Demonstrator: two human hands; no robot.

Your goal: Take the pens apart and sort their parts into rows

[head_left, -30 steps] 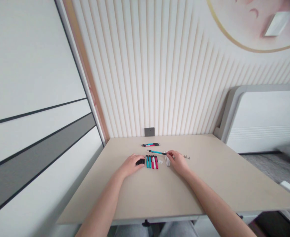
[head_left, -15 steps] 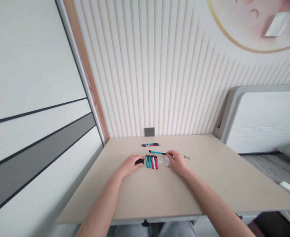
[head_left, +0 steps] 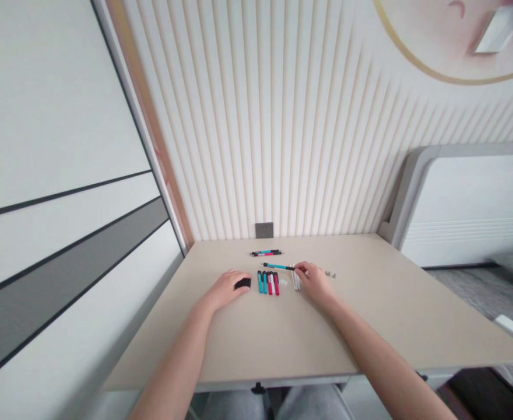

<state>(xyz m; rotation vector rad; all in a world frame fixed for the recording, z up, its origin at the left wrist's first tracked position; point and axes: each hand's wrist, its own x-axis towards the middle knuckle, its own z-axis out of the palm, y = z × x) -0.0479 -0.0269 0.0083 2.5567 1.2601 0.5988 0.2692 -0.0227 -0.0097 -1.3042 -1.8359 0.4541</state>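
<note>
My left hand (head_left: 227, 287) lies on the desk at the left, its thumb and fingers curved round a row of small black pen parts (head_left: 242, 283). Between finger and thumb, my right hand (head_left: 315, 282) pinches the black end of a blue-and-black pen (head_left: 278, 266), which points left. Below that pen, several blue, red and white pen barrels (head_left: 269, 283) with black ends lie side by side. Small clear pieces (head_left: 283, 283) sit to their right. Thin white refill-like sticks (head_left: 296, 279) lie close to my right hand, which partly hides them.
Blue and red pens (head_left: 266, 252) lie together farther back on the beige desk (head_left: 278, 338). A few small metallic pieces (head_left: 330, 274) are right of my right hand. A dark socket (head_left: 264, 230) is on the ribbed wall behind.
My left hand has shifted slightly left, and the black parts have moved with it, away from the barrels. My right hand still holds the pen in nearly the same place. The view has tilted a little.
</note>
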